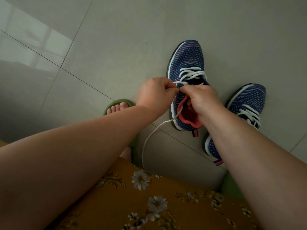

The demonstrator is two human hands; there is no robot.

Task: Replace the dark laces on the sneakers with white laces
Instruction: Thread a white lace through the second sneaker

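Observation:
Two dark blue knit sneakers stand on the tiled floor. The left sneaker point(187, 62) has a red lining and a white lace point(191, 75) crossed loosely through its upper eyelets. My left hand point(154, 93) pinches this lace at the sneaker's left side. My right hand point(201, 100) grips the sneaker's collar and the lace beside it. A loose end of the lace point(149, 140) trails down over the floor toward me. The right sneaker point(247, 100) is laced in white and partly hidden behind my right forearm.
My left foot in a green slipper point(116, 105) rests on the grey floor tiles point(116, 39) just left of the sneakers. A second green slipper point(230, 183) shows beside my right forearm. A yellow flowered garment point(149, 196) covers my lap at the bottom.

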